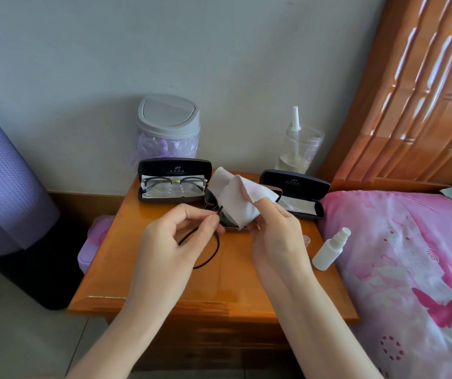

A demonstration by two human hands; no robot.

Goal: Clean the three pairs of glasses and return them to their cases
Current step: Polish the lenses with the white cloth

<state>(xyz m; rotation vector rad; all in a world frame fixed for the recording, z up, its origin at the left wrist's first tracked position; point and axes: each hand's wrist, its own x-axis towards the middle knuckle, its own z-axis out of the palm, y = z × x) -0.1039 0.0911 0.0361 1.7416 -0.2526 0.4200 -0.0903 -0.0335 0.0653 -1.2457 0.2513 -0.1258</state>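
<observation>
Your left hand (175, 236) pinches the black-framed glasses (218, 246) near a hinge between thumb and forefinger, its grip clamped on the frame; the temple arms curve toward you above the worktop (164, 283). Your right hand (276, 236) holds the white cloth (235, 201) folded over the lens end of the frame, its grip clamped on the cloth. Both hands work over the middle of the worktop. At far left, the left case (174, 166) stands open with a second pair (174, 184) lying inside on a pale liner. At far right, the right case (296, 181) stands open, holding only a pale liner. Between them, the middle case (279, 191) is mostly hidden behind the cloth. A white spray bottle (328, 250) lies near the worktop's right edge, beside the bed (410, 255). A lidded bin (168, 124) and a clear jar (298, 149) stand at the far wall.
</observation>
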